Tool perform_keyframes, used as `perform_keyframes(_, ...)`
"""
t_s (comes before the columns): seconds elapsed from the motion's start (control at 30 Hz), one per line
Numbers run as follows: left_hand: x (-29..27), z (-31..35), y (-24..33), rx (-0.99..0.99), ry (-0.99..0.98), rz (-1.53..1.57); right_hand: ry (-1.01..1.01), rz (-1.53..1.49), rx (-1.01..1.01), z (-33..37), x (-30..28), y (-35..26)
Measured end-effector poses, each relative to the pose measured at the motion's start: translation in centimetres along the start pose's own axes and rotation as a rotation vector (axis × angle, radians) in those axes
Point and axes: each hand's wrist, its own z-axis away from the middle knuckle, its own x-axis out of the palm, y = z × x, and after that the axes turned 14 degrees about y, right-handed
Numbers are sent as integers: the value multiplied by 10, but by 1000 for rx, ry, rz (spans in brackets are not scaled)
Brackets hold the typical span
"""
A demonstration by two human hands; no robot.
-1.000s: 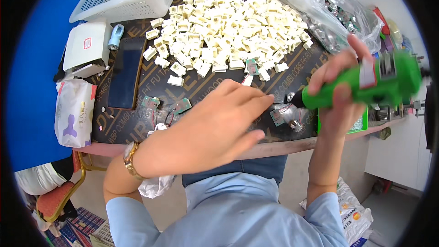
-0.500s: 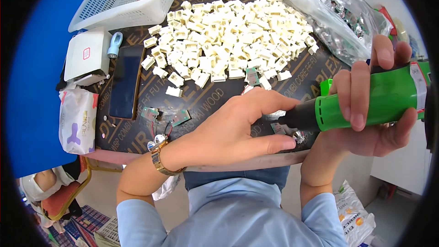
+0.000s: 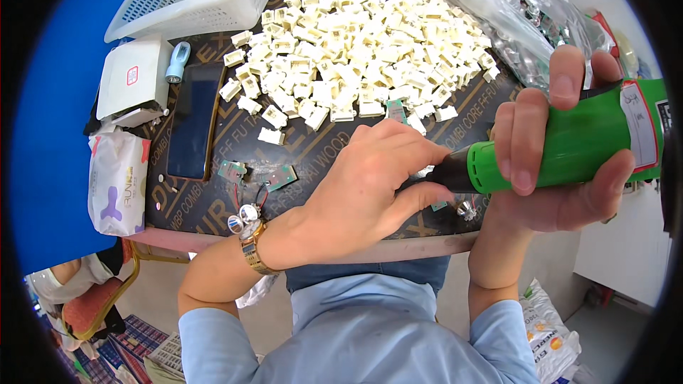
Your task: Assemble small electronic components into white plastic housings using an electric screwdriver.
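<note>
My right hand (image 3: 562, 149) is wrapped around a green handheld power tool (image 3: 569, 139), which lies nearly level with its black nose (image 3: 455, 171) pointing left. At that nose, the thumb and forefinger of my left hand (image 3: 370, 178) come together on either side of the tip; what they pinch is hidden. Under and beside the nose, a small green circuit board (image 3: 439, 205) is partly covered, and a shiny round reflector (image 3: 466, 210) sits to its right. Left of my left hand lie two more circuit boards (image 3: 282, 178) with red wires and shiny reflectors (image 3: 249, 213) by my watch.
A heap of cream plastic housings (image 3: 356, 57) covers the far middle of the dark table, with another circuit board (image 3: 395, 110) at its near edge. A white basket (image 3: 192, 21), white box (image 3: 131, 82), phone (image 3: 194, 124), small blue flashlight (image 3: 178, 62), tissue pack (image 3: 117, 181) and clear plastic bag (image 3: 491, 7) surround it.
The tool has shifted left, its nose now between my left thumb and forefinger. My left fingers have drawn closer together around the tip, and the wrist has turned.
</note>
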Motion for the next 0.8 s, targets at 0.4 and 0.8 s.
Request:
perform_keyframes(0.4,0,1,3,-14,15,-48,43,-33,-98,1,-1,16)
perform_keyframes(0.8,3,4,3,-3,61,-92,334,162,-3,8,21,11)
